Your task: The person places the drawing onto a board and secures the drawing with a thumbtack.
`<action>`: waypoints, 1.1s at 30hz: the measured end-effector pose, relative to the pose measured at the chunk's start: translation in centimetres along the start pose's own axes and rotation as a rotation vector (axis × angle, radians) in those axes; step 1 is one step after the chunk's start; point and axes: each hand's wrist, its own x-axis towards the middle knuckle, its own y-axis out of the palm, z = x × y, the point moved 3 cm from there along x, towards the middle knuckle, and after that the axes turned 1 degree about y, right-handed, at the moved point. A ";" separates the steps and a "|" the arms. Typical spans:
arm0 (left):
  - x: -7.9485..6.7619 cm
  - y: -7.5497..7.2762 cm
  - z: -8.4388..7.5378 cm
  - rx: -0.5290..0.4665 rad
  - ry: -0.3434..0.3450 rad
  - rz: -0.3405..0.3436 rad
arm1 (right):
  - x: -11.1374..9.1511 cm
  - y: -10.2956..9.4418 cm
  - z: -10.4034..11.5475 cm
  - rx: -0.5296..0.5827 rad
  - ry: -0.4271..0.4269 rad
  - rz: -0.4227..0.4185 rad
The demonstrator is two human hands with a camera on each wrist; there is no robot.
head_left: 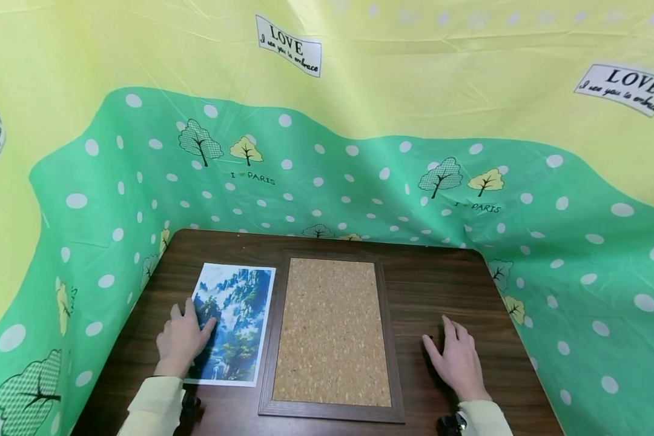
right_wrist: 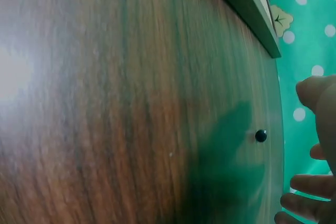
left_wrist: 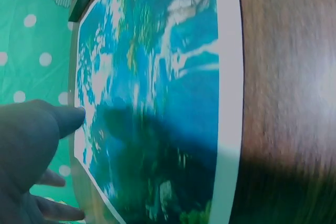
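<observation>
A printed landscape picture [head_left: 240, 327] with blue mountains and a white border lies flat on the table, left of the framed cork board [head_left: 332, 333]. My left hand [head_left: 182, 339] is at the picture's left edge, fingers spread, thumb over the print. In the left wrist view the hand's shadow falls on the picture [left_wrist: 152, 93]. To the right of the board, my right hand [head_left: 458, 360] hovers over the wood with relaxed fingers and holds nothing. A small round black object [right_wrist: 261, 135], like a pushpin, lies on the table near that hand's thumb.
The dark wooden table [head_left: 430, 278] carries all of this. A green and yellow dotted curtain [head_left: 360, 175] hangs behind it and along both sides. The board's raised wooden frame [right_wrist: 247, 9] borders the right hand's area. Dark wrist devices [head_left: 451, 422] sit at both sleeves.
</observation>
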 end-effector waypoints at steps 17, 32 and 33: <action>0.1 -0.4 2.4 -0.031 -0.134 0.031 | 0.0 0.6 -1.2 0.085 0.072 0.026; 0.7 -1.2 3.8 -0.125 -0.229 0.092 | 0.3 0.7 -1.4 0.093 0.038 -0.026; 0.7 -1.2 3.9 -0.127 -0.230 0.090 | 0.4 0.7 -1.3 0.092 0.038 -0.026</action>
